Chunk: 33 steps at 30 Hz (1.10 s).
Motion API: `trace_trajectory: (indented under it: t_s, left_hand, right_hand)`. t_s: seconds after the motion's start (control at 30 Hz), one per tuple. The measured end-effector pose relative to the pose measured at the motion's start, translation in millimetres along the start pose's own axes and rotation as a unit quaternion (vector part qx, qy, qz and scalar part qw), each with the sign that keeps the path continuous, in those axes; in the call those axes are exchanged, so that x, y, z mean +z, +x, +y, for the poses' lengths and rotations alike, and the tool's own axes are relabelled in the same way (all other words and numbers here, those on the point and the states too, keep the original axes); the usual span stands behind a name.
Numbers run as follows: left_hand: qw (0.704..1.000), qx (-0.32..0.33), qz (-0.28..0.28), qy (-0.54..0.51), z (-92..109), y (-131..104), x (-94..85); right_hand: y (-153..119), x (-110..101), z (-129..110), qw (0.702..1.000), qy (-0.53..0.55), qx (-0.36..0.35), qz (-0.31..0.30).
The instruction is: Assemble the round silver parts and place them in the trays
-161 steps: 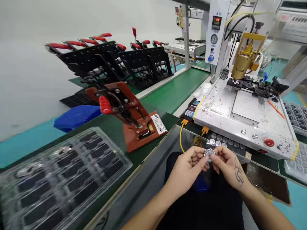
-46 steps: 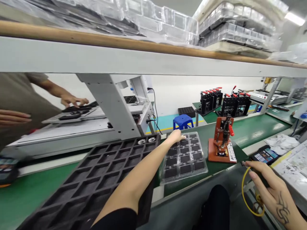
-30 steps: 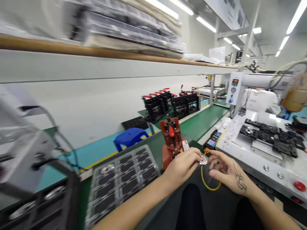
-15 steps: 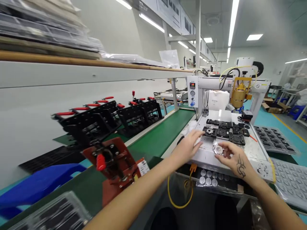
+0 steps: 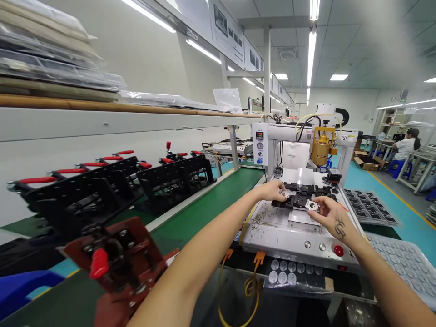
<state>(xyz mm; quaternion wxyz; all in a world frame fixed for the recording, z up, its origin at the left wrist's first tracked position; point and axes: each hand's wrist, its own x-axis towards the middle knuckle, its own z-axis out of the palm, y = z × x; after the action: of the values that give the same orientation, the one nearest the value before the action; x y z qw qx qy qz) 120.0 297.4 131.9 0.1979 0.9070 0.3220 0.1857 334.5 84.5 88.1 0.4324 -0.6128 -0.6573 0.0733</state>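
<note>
My right hand (image 5: 329,217) pinches a small round white-and-silver part (image 5: 312,206) between thumb and fingers. It holds this part at the front edge of a black fixture (image 5: 301,200) on the white machine bed. Over the fixture's left end, my left hand (image 5: 272,190) has its fingertips closed around a second round, shiny part (image 5: 285,194). Whether that second part is lifted or still rests in the fixture, I cannot tell. Above and behind the fixture hangs the machine's gold-coloured head (image 5: 321,151).
Left of the machine runs a green conveyor belt (image 5: 207,204). Black clamp frames (image 5: 85,193) with red handles and a red-brown clamp (image 5: 126,259) stand further left. On the right lie a tray of black parts (image 5: 369,206) and a tray of round parts (image 5: 405,263). A seated person (image 5: 407,145) is far right.
My left hand has gone from open beside the fixture to closed on the round part there. The right hand has brought its part up to the fixture's edge. The camera view has shifted.
</note>
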Motion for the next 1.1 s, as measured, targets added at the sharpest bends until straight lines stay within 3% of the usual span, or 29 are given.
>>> trace_trajectory:
  t_s: [0.13, 0.3, 0.4, 0.5, 0.7, 0.83, 1.0, 1.1]
  left_hand:
    - [0.994, 0.005, 0.094, -0.051, 11.6, -24.5, -12.1]
    - [0.983, 0.046, 0.151, -0.09, 27.8, -82.9, -23.1]
    - [0.977, 0.075, 0.171, -0.107, 29.5, -121.3, -26.3]
    - [0.976, 0.063, 0.176, -0.115, 25.6, -152.9, -28.3]
    - [0.97, 0.032, 0.193, -0.142, 32.9, -177.4, -25.4]
    - [0.955, 0.025, 0.207, -0.212, 44.0, -194.5, -3.0]
    - [0.952, -0.051, 0.22, -0.206, 29.7, -243.6, 44.3]
    - [0.955, -0.07, 0.2, -0.205, 17.2, -258.2, 74.4]
  right_hand:
    - [66.1, 38.2, -0.2, 0.995, -0.062, -0.049, -0.054]
    - [119.7, 71.5, 5.7, 0.985, -0.099, -0.035, -0.136]
    - [129.5, 78.2, 10.1, 0.977, -0.112, -0.03, -0.179]
    - [130.5, 81.4, 13.2, 0.972, -0.123, -0.037, -0.196]
    - [124.5, 85.1, 3.6, 0.977, -0.146, -0.052, -0.145]
    - [78.2, 49.6, 8.6, 0.987, -0.145, -0.058, -0.039]
    - [-57.1, -24.7, 55.6, 0.969, -0.175, -0.031, 0.171]
    - [-125.8, -41.0, 83.6, 0.95, -0.226, 0.03, 0.212]
